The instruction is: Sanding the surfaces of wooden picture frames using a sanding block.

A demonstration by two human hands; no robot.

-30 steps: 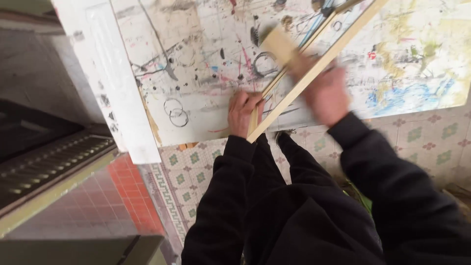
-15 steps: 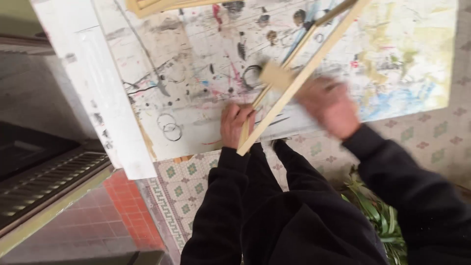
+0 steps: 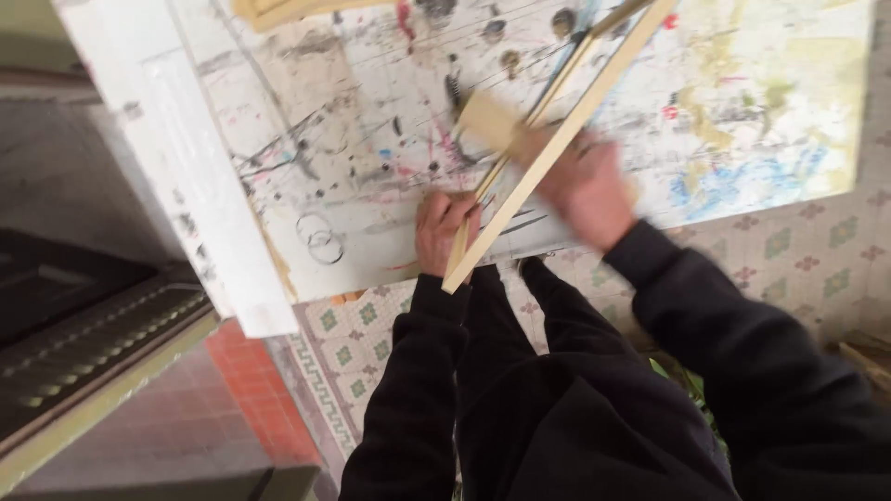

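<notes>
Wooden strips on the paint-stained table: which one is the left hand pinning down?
The thinner wooden strip, under the left hand at its near end. The wider wooden strip lies alongside, its end jutting past the table edge.

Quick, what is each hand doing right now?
Left hand: closed on the near end of the wooden strips.
Right hand: blurred, gripping a small tan block against the strips.

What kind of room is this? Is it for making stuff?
Probably a home workshop or art corner: a paint-splattered work table, thin wooden strips under the hands, and patterned floor tiles.
</notes>
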